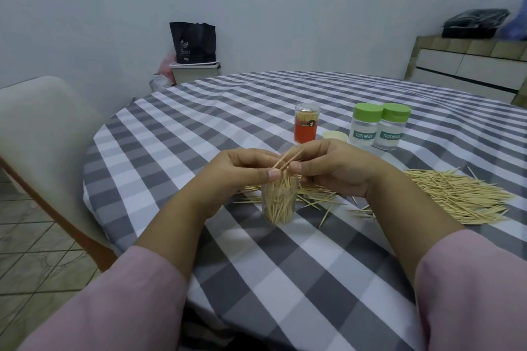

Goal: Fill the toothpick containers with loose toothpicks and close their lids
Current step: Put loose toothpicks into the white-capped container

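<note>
Your left hand (242, 169) and right hand (332, 169) meet over the clear plastic toothpick container (279, 202), which stands upright and lidless on the grey-and-white checked tablecloth (285, 265) just in front of you, already packed with wooden toothpicks that poke above its rim. Your left hand curls its fingers around the container's top edge, thumb at the near side, steadying it. Your right hand pinches a small bundle of toothpicks (288, 161) that slants up and away between the fingertips of both hands, lower ends at the container's mouth. A thin scatter of loose toothpicks (316, 196) lies on the cloth behind and to the right of the container, partly under your right wrist, and a much larger heap of loose wooden toothpicks (459, 196) spreads out farther right. Beyond your hands stand a clear cylinder with an orange lower half (306, 122), full of toothpicks, and two white green-capped jars labelled TOOTHPICK (377, 127), touching each other with caps closed. A pale round lid (336, 135) lies flat on the cloth between the orange cylinder and the jars, just past your right hand.
</note>
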